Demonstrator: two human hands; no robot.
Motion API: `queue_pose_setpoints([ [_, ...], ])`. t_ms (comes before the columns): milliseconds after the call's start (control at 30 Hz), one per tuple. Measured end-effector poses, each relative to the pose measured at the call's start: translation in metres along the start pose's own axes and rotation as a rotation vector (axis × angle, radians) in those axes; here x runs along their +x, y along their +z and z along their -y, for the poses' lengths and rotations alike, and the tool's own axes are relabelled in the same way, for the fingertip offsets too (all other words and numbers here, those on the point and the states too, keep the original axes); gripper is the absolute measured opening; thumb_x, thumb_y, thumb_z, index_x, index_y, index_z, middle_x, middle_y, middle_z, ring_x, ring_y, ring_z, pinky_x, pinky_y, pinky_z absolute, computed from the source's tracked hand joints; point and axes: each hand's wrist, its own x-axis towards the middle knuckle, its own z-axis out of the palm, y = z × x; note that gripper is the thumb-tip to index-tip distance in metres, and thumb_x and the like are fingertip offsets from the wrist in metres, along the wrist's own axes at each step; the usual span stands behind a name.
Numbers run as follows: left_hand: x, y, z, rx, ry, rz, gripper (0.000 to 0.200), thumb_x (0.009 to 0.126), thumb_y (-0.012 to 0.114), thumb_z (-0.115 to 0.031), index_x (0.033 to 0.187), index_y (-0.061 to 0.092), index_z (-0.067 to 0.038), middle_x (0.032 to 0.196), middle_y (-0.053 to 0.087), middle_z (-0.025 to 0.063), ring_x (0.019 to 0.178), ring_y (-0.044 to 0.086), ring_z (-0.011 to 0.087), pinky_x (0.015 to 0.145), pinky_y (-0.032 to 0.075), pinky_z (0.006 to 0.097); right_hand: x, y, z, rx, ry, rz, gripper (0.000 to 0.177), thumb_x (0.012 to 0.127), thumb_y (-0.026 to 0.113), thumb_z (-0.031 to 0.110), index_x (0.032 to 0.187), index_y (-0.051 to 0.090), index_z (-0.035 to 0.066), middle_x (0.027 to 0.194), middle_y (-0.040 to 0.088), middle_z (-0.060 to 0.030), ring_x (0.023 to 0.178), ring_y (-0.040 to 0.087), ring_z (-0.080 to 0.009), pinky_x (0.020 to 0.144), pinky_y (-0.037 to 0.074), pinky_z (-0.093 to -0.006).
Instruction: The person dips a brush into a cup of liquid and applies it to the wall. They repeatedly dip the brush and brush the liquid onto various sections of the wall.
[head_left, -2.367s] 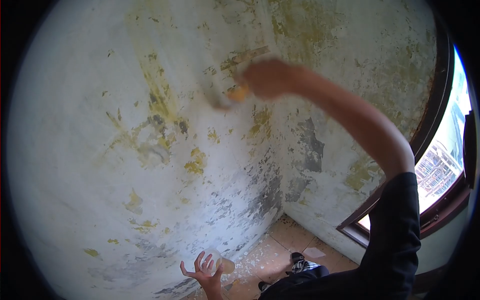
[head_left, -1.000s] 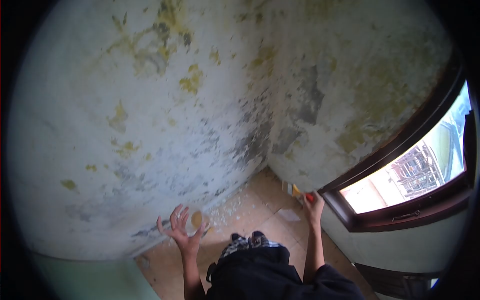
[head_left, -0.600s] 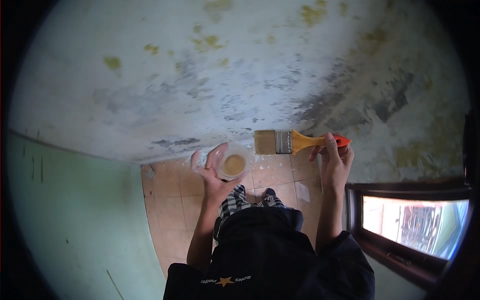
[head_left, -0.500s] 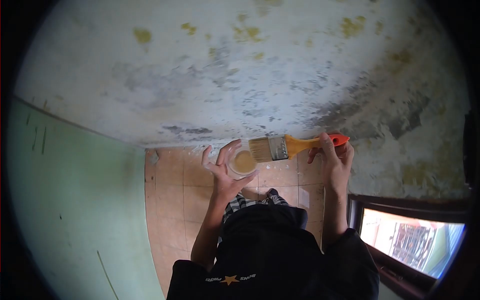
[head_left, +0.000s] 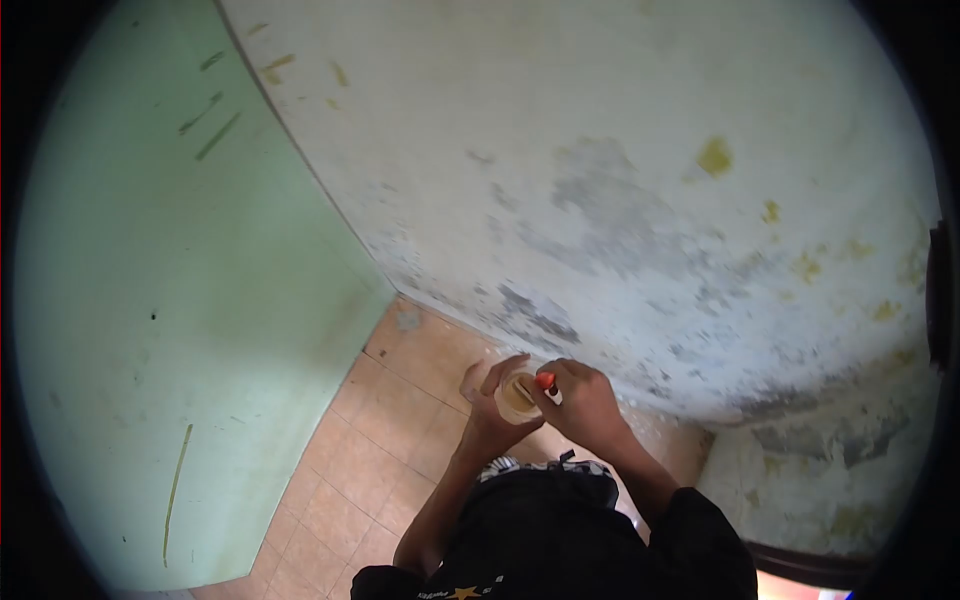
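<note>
The cup (head_left: 508,410) looks like thin, see-through plastic, smooth and faintly shiny, and the red end of the brush handle (head_left: 546,381) has a slick, glossy coat. The white wall (head_left: 650,215) is rough and matt, its paint flaked away to bare grey patches, while the green wall (head_left: 240,270) is smoother, with a soft sheen and a few scratches. Underfoot, the floor (head_left: 390,440) is smooth tile; the black shirt (head_left: 550,530) is matt cloth.
</note>
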Motion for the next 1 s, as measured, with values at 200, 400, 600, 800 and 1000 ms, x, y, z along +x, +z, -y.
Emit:
queue_pose_setpoints([
  [200,0.007,-0.120,0.088,-0.046,-0.100,-0.077,0.117,0.073,0.093,-0.011,0.143,-0.002,-0.015,0.144,0.048,0.0228,0.131,0.054,0.0323,0.114,0.041,0.0454,0.097,0.127,0.052,-0.003,-0.088,0.095,0.022,0.088,0.075,0.023,0.092,0.070,0.002,0.081,0.069,-0.0140,0.073,0.068,-0.0335,0.066,0.055,-0.0427],
  [400,0.024,-0.215,0.172,-0.109,-0.240,-0.275,0.113,0.075,0.091,-0.009,0.141,0.000,-0.010,0.144,0.045,0.0232,0.130,0.054,0.0324,0.113,0.042,0.0438,0.197,0.210,0.095,0.188,-0.013,0.149,0.020,0.090,0.076,0.019,0.092,0.072,0.000,0.079,0.071,-0.0161,0.068,0.069,-0.0315,0.062,0.054,-0.0368],
  [600,0.066,-0.308,0.264,-0.036,-0.244,-0.352,0.110,0.076,0.091,-0.008,0.143,0.004,-0.006,0.143,0.046,0.0211,0.130,0.054,0.0319,0.113,0.045,0.0429,0.298,0.274,0.113,0.205,0.023,0.303,0.019,0.089,0.076,0.016,0.092,0.071,-0.002,0.073,0.070,-0.0186,0.065,0.070,-0.0335,0.061,0.054,-0.0381],
  [800,0.110,-0.392,0.370,0.107,-0.267,-0.224,0.116,0.073,0.092,-0.008,0.145,0.001,-0.006,0.142,0.050,0.0201,0.132,0.052,0.0321,0.117,0.037,0.0450,0.424,0.339,0.122,-0.291,-0.152,0.751,0.017,0.089,0.063,0.010,0.097,0.063,-0.005,0.083,0.069,-0.0254,0.082,0.071,-0.0431,0.072,0.056,-0.0522],
  [1000,0.154,-0.463,0.450,0.134,-0.228,-0.365,0.118,0.070,0.092,-0.004,0.149,0.003,-0.007,0.142,0.049,0.0214,0.131,0.052,0.0335,0.116,0.040,0.0463,0.523,0.384,0.127,-0.106,0.097,0.938,0.027,0.095,0.057,0.016,0.112,0.057,-0.004,0.099,0.069,-0.0281,0.092,0.069,-0.0422,0.077,0.055,-0.0481],
])
